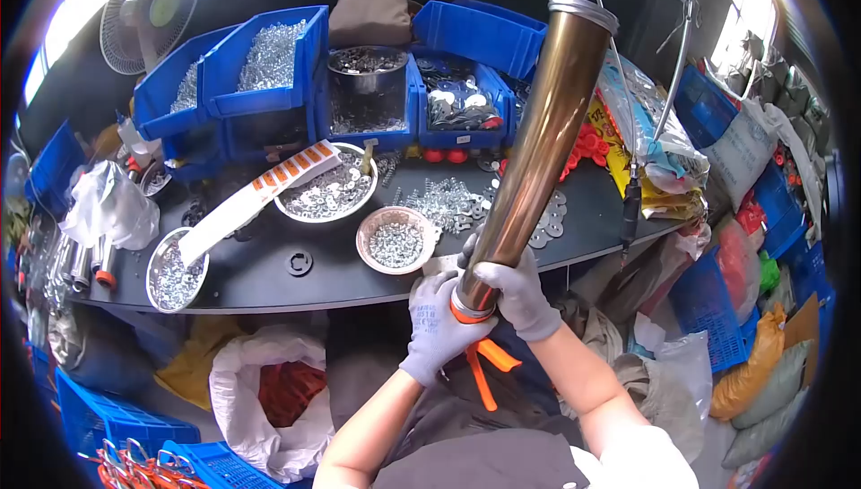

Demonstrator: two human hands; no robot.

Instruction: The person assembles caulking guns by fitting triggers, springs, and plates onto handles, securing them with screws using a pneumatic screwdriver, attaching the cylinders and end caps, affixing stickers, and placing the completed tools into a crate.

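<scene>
A long bronze-coloured metal tube [538, 139] with a silver rim at its top stands tilted up to the right in front of me. My left hand [438, 327], in a pale work glove, is closed around its lower end. Just above, my right hand [520, 293], also gloved, grips the tube with the thumb across its front. An orange ring shows at the bottom end, and orange strips [487, 372] hang below it. What the tube holds inside, if anything, is hidden.
On the dark table [260, 278] are a pink bowl of small metal parts [395, 242], a larger bowl of washers [327, 188], and a sticker strip [260, 197]. Blue bins [265, 63] line the back. A hanging screwdriver [632, 211] is at right; a white sack [238, 390] stands below.
</scene>
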